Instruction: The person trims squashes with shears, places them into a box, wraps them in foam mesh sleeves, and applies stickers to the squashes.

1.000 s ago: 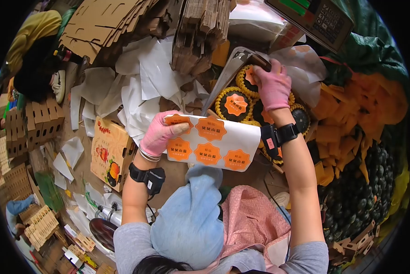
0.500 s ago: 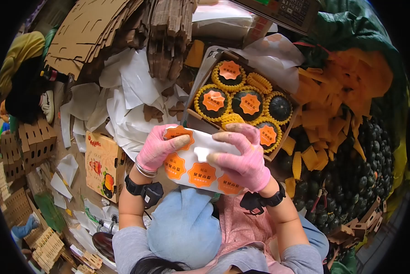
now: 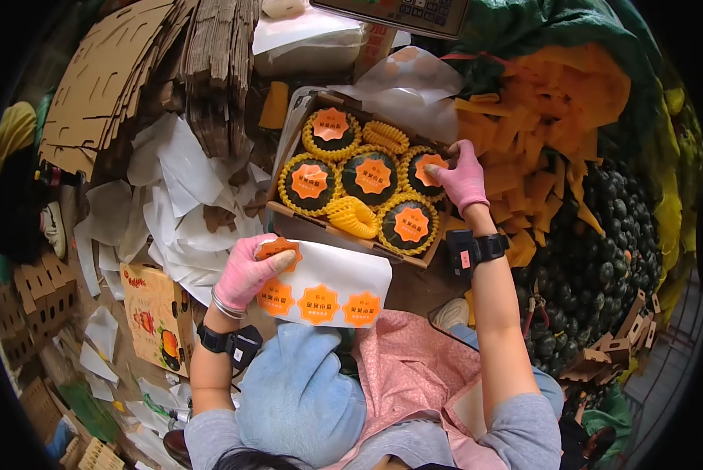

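My left hand [image 3: 250, 274], in a pink glove, grips a white sheet of orange stickers [image 3: 344, 270] by its left end, thumb on top. The lower row of stickers remains on it, with bare white backing above. At the box's right side, my right hand [image 3: 463, 178], also in a pink glove, touches an orange sticker [image 3: 427, 168] on a dark green squash [image 3: 418, 188] with the thumb. Its fingers are apart from the thumb, partly hidden toward the box's rim. The cardboard box [image 3: 308, 215] holds several squashes in yellow foam nets, each bearing an orange sticker.
Flat cardboard [image 3: 105, 86] is stacked at the upper left. White paper sheets [image 3: 183, 188] lie left of the box. A printed carton [image 3: 152, 317] stands by my left arm. Orange foam pieces [image 3: 516, 149] and a heap of dark squashes [image 3: 594, 258] lie at right. A scale [image 3: 414, 12] is at the top.
My right hand has moved from the sticker sheet to the right-hand squash, which now bears an orange sticker. My left hand still holds the sheet. The view has shifted.
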The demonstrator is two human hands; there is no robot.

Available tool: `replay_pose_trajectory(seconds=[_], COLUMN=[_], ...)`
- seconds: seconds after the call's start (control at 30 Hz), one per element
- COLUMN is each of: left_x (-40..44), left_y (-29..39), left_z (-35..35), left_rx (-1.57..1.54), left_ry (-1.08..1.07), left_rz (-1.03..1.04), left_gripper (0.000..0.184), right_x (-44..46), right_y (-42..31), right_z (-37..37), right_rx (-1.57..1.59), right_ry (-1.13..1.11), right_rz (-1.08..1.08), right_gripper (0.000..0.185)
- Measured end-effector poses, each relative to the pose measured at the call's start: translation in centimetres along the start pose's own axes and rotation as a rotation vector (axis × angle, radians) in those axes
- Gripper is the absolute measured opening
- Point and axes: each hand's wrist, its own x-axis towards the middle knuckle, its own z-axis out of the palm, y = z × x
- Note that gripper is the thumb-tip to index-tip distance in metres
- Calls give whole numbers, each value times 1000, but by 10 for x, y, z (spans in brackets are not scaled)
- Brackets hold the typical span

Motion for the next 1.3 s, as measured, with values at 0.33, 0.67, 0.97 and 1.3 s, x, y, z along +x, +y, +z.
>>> replay_pose_trajectory(seconds=[0.33, 0.67, 0.97, 1.3], left_x=[4, 68, 69, 16], left_y=[-15, -1, 4, 35], left_z=[-18, -8, 5, -13], left_rx=[72, 1425, 1614, 873], left_ry=[-25, -207, -207, -185], left_rz=[90, 633, 542, 746], left_gripper=[16, 20, 15, 18], right_x=[-26, 15, 8, -118], right_y=[-27, -110, -122, -128], right_z=[-20, 115, 81, 5], right_rx=[-1035, -626, -798, 133], right_ry=[24, -209, -344, -802], right_rz=[-416, -708, -838, -603], right_gripper=[22, 60, 52, 49])
